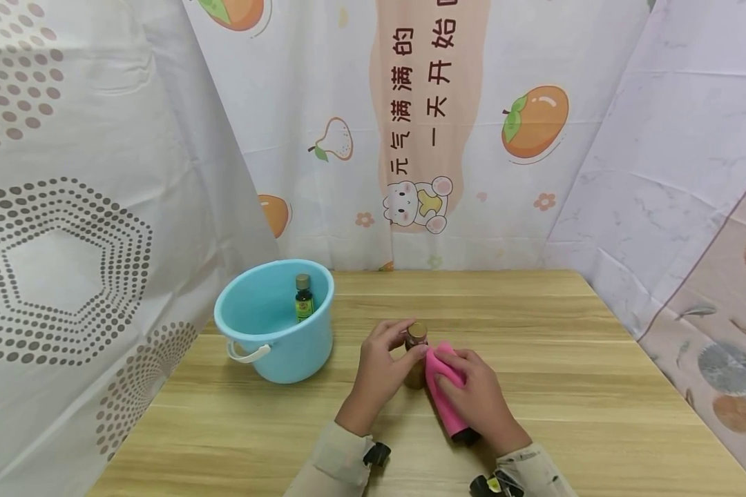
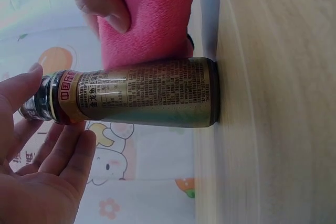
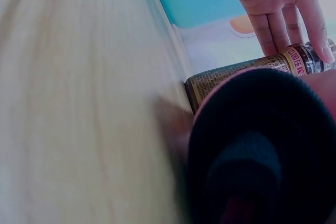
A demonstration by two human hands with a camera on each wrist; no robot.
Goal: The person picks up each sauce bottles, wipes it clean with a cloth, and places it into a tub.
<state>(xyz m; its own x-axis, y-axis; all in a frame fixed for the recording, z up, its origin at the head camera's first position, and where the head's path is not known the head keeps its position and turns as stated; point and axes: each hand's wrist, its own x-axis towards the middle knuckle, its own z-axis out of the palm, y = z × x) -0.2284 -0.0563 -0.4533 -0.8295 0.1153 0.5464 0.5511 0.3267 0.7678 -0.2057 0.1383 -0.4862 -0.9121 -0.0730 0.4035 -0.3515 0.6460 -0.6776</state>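
A glass bottle (image 2: 152,93) with a gold label stands upright on the wooden table, its gold cap (image 1: 417,330) facing up. My left hand (image 1: 380,362) holds it round the neck, thumb on one side and fingers on the other. On the bottle's right, my right hand (image 1: 481,397) grips a pink fuzzy cylinder (image 2: 152,19) with a black end. Its pink side presses against the bottle's label in the left wrist view. The cylinder's round dark end (image 3: 257,103) fills much of the right wrist view and covers part of the bottle.
A light blue bucket (image 1: 295,359) with a white handle stands on the table (image 1: 566,414) to the left. Inside it is a small dark bottle (image 1: 304,298) with a yellow-green label. A printed curtain (image 1: 460,248) hangs behind the table's far edge.
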